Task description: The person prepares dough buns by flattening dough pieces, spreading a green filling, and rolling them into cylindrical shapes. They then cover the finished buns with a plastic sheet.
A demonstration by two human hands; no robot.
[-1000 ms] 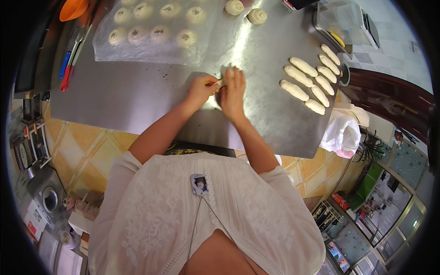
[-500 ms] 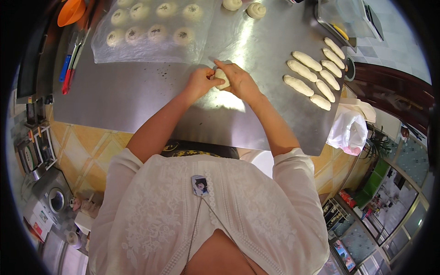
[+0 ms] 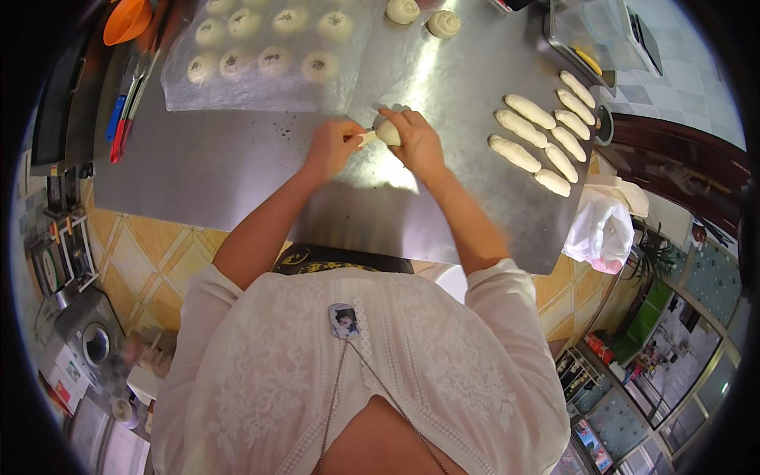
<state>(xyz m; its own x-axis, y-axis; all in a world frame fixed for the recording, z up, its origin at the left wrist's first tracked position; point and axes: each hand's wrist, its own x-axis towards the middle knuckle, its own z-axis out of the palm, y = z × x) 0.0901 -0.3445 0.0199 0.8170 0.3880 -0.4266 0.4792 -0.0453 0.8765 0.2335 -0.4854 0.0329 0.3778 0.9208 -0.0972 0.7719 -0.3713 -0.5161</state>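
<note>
Between my hands, over the middle of the metal table (image 3: 229, 170), is one piece of pale dough (image 3: 388, 133). My right hand (image 3: 418, 145) curls round its rounded part from the right. A thin tail of the dough stretches out to the left, pinched in the fingers of my left hand (image 3: 332, 146). At the far edge stand two coiled dough rolls (image 3: 444, 24). Several long dough pieces (image 3: 521, 129) lie in slanting rows on the right. Round buns (image 3: 319, 66) with dark specks on top rest under a clear plastic sheet (image 3: 261, 98) at the far left.
At the left edge lie tongs with red grips (image 3: 120, 136), a blue-handled tool (image 3: 115, 115) and an orange bowl (image 3: 127, 21). Clear plastic containers (image 3: 590, 39) stand far right. A white plastic bag (image 3: 599, 229) hangs beside the table's right edge. Dark crumbs dot the table.
My left hand has moved left, away from my right hand, drawing a strip of dough out from the ball. My right hand has stayed round the dough.
</note>
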